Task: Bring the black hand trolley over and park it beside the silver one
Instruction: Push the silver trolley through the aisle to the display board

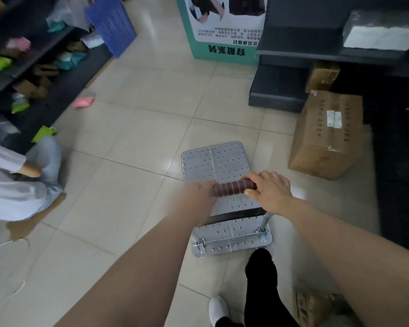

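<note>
gripping the handle (pixel 234 186) with both hands, i had my fingers curled shut around its black grip banded with red rings, my left hand (pixel 204 188) at one end and my right hand (pixel 268 187) at the other, its thumb pressed along the near side. my left hand was blurred, so i could not tell exactly how its fingertips lay, only that they wrapped the bar. the handle belonged to a hand trolley (pixel 219 161) with a silver, dimpled metal deck that stretched away from me over the pale floor tiles (pixel 137 95), a dark crossbar below my wrists and a shiny upright post (pixel 264 221) at its near right corner running down to a hinged bracket. no black-decked trolley showed anywhere in view. my black-trousered leg (pixel 261 279) and white shoe (pixel 219 309) stood just behind the deck's near edge. to the right of the deck, apart from it, sat a taped cardboard box (pixel 326 135) with a smaller one behind it against dark shelving (pixel 293 43). straight ahead stood a teal and white display sign (pixel 220 24). to the left ran another dark shelf unit (pixel 45 67) stuffed with green, pink and brown packets, a blue crate (pixel 111 22) at its far end, a pink packet (pixel 83 101) on the floor, and a person in pale clothes (pixel 17 182) crouched low near it.
</note>
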`<action>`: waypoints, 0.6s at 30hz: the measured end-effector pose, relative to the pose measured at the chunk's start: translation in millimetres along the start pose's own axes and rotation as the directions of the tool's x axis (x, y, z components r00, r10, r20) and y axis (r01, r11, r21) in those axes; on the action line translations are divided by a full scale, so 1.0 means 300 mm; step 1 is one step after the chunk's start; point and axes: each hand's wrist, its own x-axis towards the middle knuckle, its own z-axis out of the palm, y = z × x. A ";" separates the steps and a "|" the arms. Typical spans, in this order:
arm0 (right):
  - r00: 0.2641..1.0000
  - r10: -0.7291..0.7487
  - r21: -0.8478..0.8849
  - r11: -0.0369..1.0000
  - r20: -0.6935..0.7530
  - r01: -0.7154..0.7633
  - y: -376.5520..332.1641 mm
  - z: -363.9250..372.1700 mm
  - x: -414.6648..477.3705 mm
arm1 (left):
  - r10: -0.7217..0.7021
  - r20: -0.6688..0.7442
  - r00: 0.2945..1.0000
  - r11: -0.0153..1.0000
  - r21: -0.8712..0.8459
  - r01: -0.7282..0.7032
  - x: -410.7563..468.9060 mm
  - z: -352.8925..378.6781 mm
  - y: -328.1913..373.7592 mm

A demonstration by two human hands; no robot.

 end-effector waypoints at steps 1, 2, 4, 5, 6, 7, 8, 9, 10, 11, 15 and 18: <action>1.000 -0.009 -0.003 1.000 0.011 0.009 0.001 -0.012 0.051 | -0.021 0.012 1.000 1.000 0.006 0.021 0.041 -0.028 -0.001; 1.000 -0.022 -0.007 1.000 0.016 0.022 0.002 -0.021 0.101 | -0.045 0.020 0.999 0.999 0.012 0.044 0.079 -0.053 -0.001; 0.998 -0.058 -0.020 0.998 0.026 0.058 0.007 -0.038 0.195 | -0.096 0.034 0.995 0.995 0.023 0.095 0.148 -0.098 0.003; 0.996 -0.080 -0.026 0.996 0.031 0.081 0.010 -0.048 0.241 | -0.119 0.040 0.992 0.993 0.032 0.118 0.183 -0.121 0.005; 0.994 -0.105 -0.028 0.994 0.034 0.106 0.011 -0.058 0.287 | -0.139 0.043 0.989 0.990 0.036 0.137 0.219 -0.145 0.006; 0.991 -0.127 -0.028 0.991 0.036 0.128 0.012 -0.071 0.336 | -0.156 0.042 0.987 0.987 0.030 0.155 0.259 -0.169 0.006; 0.989 -0.141 -0.023 0.990 0.039 0.142 0.011 -0.089 0.384 | -0.171 0.042 0.984 0.985 0.020 0.171 0.300 -0.193 0.004; 0.988 -0.148 -0.019 0.989 0.046 0.149 0.009 -0.107 0.429 | -0.183 0.040 0.982 0.983 0.009 0.183 0.340 -0.216 0.001; 0.987 -0.154 -0.019 0.988 0.050 0.155 0.007 -0.123 0.473 | -0.190 0.036 0.981 0.982 -0.001 0.190 0.377 -0.235 -0.004; 0.985 -0.161 -0.025 0.986 0.056 0.162 0.007 -0.136 0.513 | -0.192 0.033 0.981 0.981 -0.009 0.192 0.411 -0.251 -0.008; 0.985 -0.171 -0.036 0.984 0.040 0.172 -0.001 -0.167 0.652 | -0.191 0.030 0.981 0.981 -0.029 0.192 0.539 -0.312 -0.032; 0.986 -0.156 -0.030 0.987 0.059 0.158 -0.015 -0.201 0.764 | -0.176 0.030 0.984 0.983 -0.049 0.178 0.644 -0.370 -0.054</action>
